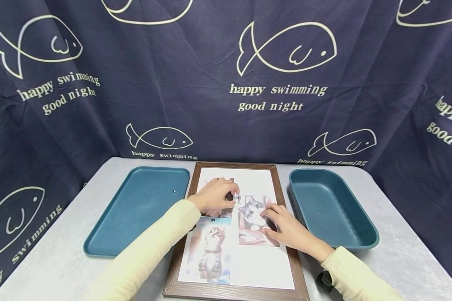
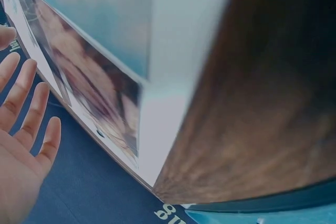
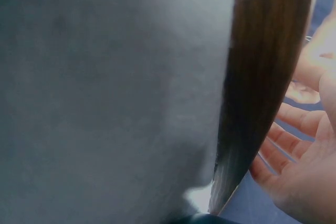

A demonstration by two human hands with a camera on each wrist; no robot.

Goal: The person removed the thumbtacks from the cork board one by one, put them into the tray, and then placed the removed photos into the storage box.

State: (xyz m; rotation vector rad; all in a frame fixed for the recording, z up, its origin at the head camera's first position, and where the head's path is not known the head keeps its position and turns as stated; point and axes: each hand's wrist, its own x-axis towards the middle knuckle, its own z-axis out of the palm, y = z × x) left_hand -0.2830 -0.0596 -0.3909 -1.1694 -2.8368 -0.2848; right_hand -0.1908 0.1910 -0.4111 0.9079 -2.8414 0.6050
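A brown-framed white board (image 1: 263,267) lies on the table with cat pictures on it. My left hand (image 1: 216,194) is over the upper-left picture (image 1: 212,212), largely covering it. Its thumb and index tips are apart at the upper-left corner of the right-hand cat picture (image 1: 252,209); whether they touch it is unclear. The left wrist view shows that hand's other fingers (image 2: 34,111) extended and spread. My right hand (image 1: 286,228) rests its fingertips on the right-hand picture's right side. A kitten picture (image 1: 211,251) lies at lower left, with a small round magnet (image 1: 213,220) at its top.
To the left of the board lies a shallow teal tray (image 1: 135,213) with a small shiny piece (image 1: 174,192) in it. A deeper teal bin (image 1: 331,209) stands at the right. Behind the table (image 1: 395,255) hangs a navy fish-print curtain (image 1: 211,96).
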